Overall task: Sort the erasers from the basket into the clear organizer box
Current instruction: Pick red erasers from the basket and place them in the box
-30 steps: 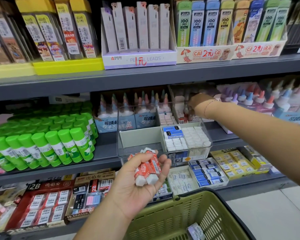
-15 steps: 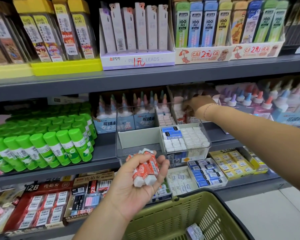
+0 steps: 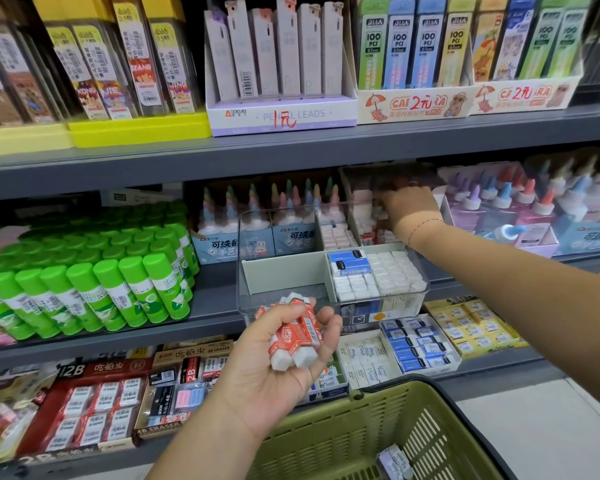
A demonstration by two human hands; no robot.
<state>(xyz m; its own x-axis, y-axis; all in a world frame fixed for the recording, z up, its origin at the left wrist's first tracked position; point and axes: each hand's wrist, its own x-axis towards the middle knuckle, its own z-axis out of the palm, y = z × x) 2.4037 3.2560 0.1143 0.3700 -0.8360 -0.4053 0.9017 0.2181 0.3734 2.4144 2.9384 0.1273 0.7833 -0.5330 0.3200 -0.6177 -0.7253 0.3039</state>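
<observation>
Several red-sleeved erasers [image 3: 297,336] sit in the left hand [image 3: 267,372], palm up, fingers curled round them, just before the clear box [image 3: 281,275]. Now the right hand [image 3: 411,206] reaches over its back corner, fingers blurred, grip unclear. Below, the basket [image 3: 378,438] is cut off.

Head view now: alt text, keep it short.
A left hand holds a bunch of red-sleeved erasers, palm up, in front of a clear organizer box on a shelf. The right hand reaches to its rear right compartment; a green basket sits below.
</observation>
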